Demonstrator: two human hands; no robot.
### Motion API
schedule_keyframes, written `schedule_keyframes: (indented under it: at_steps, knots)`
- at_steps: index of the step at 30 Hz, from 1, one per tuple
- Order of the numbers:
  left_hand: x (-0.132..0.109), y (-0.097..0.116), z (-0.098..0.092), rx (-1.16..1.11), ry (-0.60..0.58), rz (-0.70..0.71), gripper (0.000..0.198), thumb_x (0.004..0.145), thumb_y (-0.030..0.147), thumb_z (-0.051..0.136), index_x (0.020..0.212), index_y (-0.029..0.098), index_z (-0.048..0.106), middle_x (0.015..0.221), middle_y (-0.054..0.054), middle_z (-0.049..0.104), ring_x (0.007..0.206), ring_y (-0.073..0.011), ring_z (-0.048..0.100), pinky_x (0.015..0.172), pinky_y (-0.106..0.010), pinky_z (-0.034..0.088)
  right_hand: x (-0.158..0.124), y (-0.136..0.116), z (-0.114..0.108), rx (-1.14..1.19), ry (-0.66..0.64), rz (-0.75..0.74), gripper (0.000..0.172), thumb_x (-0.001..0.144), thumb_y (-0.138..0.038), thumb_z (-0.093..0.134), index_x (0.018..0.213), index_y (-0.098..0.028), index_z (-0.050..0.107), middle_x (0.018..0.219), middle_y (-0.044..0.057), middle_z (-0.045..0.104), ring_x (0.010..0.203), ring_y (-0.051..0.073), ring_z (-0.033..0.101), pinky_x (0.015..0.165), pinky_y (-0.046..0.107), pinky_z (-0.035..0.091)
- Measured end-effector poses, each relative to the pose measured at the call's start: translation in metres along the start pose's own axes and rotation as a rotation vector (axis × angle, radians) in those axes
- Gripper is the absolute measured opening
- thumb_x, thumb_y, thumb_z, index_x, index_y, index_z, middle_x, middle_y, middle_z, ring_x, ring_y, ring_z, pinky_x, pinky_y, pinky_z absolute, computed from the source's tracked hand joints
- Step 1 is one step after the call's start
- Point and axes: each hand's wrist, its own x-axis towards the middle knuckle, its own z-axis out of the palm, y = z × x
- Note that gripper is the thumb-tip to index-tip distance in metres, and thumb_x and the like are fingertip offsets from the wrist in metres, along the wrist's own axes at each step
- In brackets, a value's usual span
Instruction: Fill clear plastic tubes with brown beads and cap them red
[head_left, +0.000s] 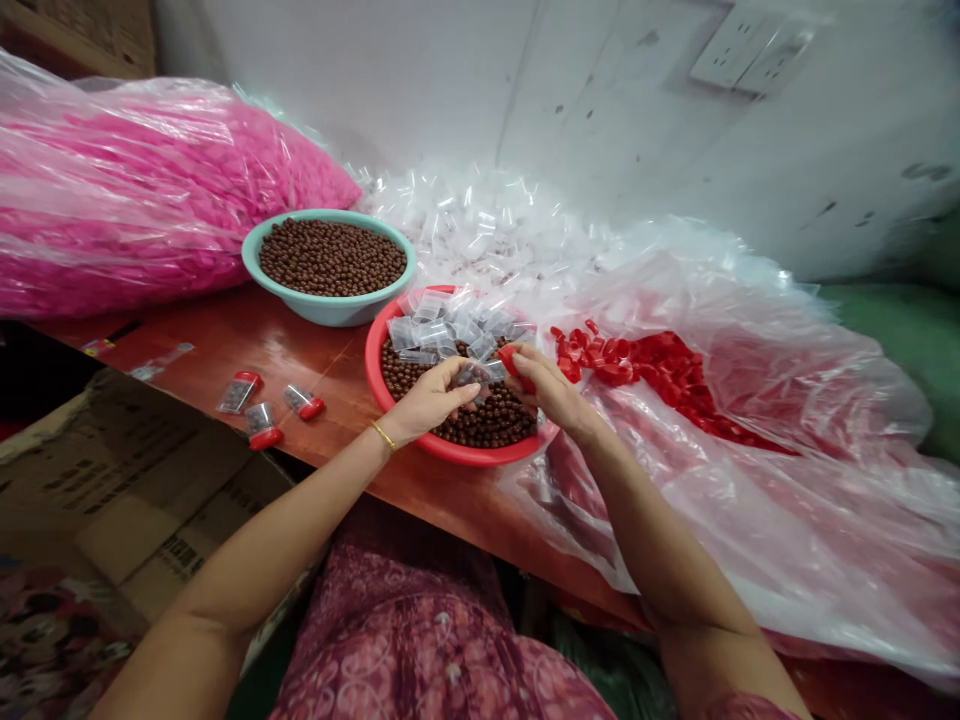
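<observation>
Head view. Left hand (435, 400) grasping a clear vial (474, 376) between thumb and fingers, over the red basin (487, 457); vial partly hidden, its contents unclear. Right hand (551, 388), just beside it on the right, pinching a red cap (517, 368); whether cap and vial touch, cannot tell. Yellow bracelet (383, 436) on left wrist.

Red basin on the worktop (427, 500): brown balls (499, 425) inside, loose vials (442, 330) piled over its far part. To its left, near the worktop's near edge, three capped vials (303, 402) with red ends. Farther, left of the red basin: blue basin (334, 308), also holding brown balls. Far left, pink pieces (202, 170) in clear plastic. Far side, behind the basins, a heap of clear vials (480, 215) by the wall (375, 80). Right: spilled red caps (667, 375) on a clear bag (787, 530). Near left, below the worktop, a carton (150, 490).
</observation>
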Motion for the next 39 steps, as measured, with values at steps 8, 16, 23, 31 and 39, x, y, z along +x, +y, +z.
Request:
schedule_keyframes:
  at_steps: [8,16,23,31,39]
  knots:
    - [-0.004,-0.002,0.006,0.272,0.014,0.115,0.021,0.082,0.025,0.051,0.100,0.013,0.053,0.077,0.000,0.055,0.059,-0.0086,0.049,0.058,-0.022,0.042,-0.012,0.013,0.017,-0.275,0.093,-0.244,0.045,0.088,-0.050,0.041,0.111,-0.019,0.063,0.115,0.006,0.065,0.110,0.022,0.058,0.098,0.036,0.044]
    - [-0.006,-0.004,0.009,0.528,0.112,0.178,0.020,0.073,0.029,0.062,0.086,0.015,0.057,0.079,0.000,0.061,0.073,-0.0142,0.054,0.066,-0.025,0.040,-0.022,0.020,0.020,-0.735,0.045,-0.278,0.053,0.093,-0.044,0.031,0.130,-0.014,0.053,0.098,0.012,0.070,0.087,0.025,0.066,0.079,0.037,0.051]
    - [-0.007,-0.001,0.010,0.507,0.102,0.142,0.024,0.070,0.033,0.066,0.084,0.015,0.059,0.076,0.000,0.061,0.070,-0.0140,0.053,0.064,-0.024,0.040,-0.020,0.000,0.010,-0.699,0.038,-0.299,0.063,0.092,-0.059,0.023,0.102,-0.018,0.069,0.075,0.007,0.068,0.068,0.020,0.063,0.064,0.030,0.046]
    - [-0.010,0.004,0.012,0.612,0.038,0.136,0.032,0.066,0.039,0.071,0.082,0.014,0.061,0.071,0.000,0.059,0.064,-0.0147,0.052,0.059,-0.025,0.037,0.016,-0.007,0.039,-0.081,0.112,-0.146,0.091,0.083,-0.075,0.006,0.124,-0.012,0.057,0.088,0.008,0.057,0.070,0.015,0.054,0.068,0.030,0.047]
    - [-0.015,0.004,0.010,0.564,-0.015,0.219,0.033,0.069,0.039,0.069,0.088,0.013,0.063,0.072,-0.001,0.060,0.066,-0.0147,0.052,0.063,-0.025,0.039,0.013,-0.027,0.039,0.070,-0.247,0.061,0.080,0.089,-0.063,0.001,0.147,-0.014,0.027,0.121,0.012,0.051,0.103,0.019,0.053,0.101,0.036,0.040]
